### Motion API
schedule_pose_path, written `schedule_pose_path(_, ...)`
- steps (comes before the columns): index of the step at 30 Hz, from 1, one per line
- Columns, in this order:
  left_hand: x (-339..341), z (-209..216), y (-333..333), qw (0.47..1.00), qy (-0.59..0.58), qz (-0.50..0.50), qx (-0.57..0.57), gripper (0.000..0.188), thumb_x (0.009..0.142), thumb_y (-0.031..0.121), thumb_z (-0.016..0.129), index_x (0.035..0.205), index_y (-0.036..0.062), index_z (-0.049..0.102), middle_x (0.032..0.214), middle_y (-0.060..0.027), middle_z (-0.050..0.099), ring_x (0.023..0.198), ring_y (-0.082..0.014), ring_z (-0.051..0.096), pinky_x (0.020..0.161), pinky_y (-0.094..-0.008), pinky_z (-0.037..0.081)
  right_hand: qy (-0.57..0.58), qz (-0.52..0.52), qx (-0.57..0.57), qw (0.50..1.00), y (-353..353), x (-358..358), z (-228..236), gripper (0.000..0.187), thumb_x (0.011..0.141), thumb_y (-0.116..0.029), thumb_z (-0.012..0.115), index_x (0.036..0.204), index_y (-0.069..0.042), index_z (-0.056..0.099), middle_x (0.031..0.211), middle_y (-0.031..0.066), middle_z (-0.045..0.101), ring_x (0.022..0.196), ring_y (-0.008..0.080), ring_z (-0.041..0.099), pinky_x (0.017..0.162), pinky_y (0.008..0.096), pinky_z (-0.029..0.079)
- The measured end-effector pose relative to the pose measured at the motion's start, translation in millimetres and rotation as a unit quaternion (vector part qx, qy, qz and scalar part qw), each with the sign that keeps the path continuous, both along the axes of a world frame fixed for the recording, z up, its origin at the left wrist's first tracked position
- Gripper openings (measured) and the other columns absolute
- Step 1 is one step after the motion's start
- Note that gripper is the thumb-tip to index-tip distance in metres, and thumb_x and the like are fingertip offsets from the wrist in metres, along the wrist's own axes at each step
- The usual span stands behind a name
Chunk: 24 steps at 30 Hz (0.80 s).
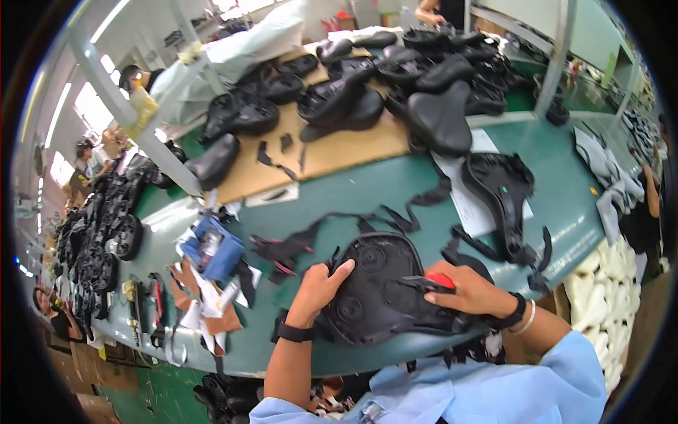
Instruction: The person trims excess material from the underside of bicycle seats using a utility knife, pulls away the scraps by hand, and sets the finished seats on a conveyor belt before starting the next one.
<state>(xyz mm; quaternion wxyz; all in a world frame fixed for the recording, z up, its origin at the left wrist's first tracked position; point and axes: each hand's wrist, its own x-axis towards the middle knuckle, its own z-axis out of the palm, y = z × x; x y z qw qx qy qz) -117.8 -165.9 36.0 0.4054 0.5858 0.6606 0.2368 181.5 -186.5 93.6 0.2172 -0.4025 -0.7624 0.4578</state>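
A black bicycle saddle (374, 286) lies upside down at the table's near edge, its hollow underside with round moulded recesses facing up. My left hand (323, 288) grips its left rim, thumb over the edge. In my right hand (470, 286) is a red-handled cutting tool (439, 280). Its thin metal blade points left over the saddle's underside; I cannot tell whether it touches. My right hand is over the saddle's right part and hides some of it. Black trimmed strips (353, 220) lie just beyond the saddle.
Another upturned saddle (498, 187) rests on white paper at right. Saddles (339, 99) crowd a brown board (339, 152) at the back. A blue box (212, 247), scraps (208, 304) and hand tools (155, 300) lie left. White padded pieces (604, 304) are stacked right. Other people work nearby.
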Motion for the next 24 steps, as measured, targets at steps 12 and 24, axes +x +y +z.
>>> schedule_pose_path(12, -98, 63, 245, 0.87, -0.417, 0.247, 0.085, 0.093, 0.079, 0.047, 0.072, 0.134, -0.0087, 0.021, 0.124, -0.0334, 0.039, 0.109, -0.0427, 0.054, 0.084, -0.0509, 0.05, 0.186, -0.267, -0.128, 0.937, 12, 5, -5, 0.036, 0.087, -0.014, 0.061, 0.114, 0.001, 0.042, 0.084, 0.0102, 0.063, 0.06, 0.0128, 0.061, 0.052, 0.0238, 0.048)
schedule_pose_path(24, 18, 37, 326, 0.82, -0.532, 0.212, -0.007, 0.032, 0.079, 0.023, 0.068, 0.102, 0.0038, 0.057, 0.089, -0.0116, 0.062, 0.071, -0.0239, 0.062, 0.054, -0.029, 0.041, 0.178, -0.287, -0.151, 0.929, -8, -10, -10, 0.032, 0.088, -0.012, 0.06, 0.112, 0.0, 0.042, 0.081, 0.0104, 0.064, 0.059, 0.0123, 0.061, 0.051, 0.024, 0.047)
